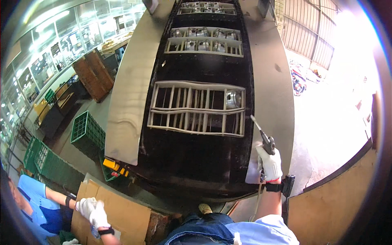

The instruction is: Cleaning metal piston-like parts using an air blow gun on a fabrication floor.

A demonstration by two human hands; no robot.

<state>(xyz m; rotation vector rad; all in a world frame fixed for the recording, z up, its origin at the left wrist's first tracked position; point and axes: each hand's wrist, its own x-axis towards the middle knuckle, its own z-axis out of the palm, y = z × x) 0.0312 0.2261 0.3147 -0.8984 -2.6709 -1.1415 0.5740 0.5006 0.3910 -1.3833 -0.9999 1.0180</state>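
Observation:
My right hand, in a white glove, is closed around an air blow gun with a slim metal nozzle. The nozzle points up and left toward a pale slotted frame on the black conveyor belt. One shiny metal part sits in that frame's far right corner; the tip is apart from it. At the lower left, my gloved left hand is beside or touching a co-worker's gloved hand, above cardboard. The overlap hides whether my left fingers hold anything.
Two more frames filled with shiny parts stand farther up the belt. Metal side panels flank it. Green crates and a yellow device are at left. A wooden board rises at right. The co-worker is close on the left.

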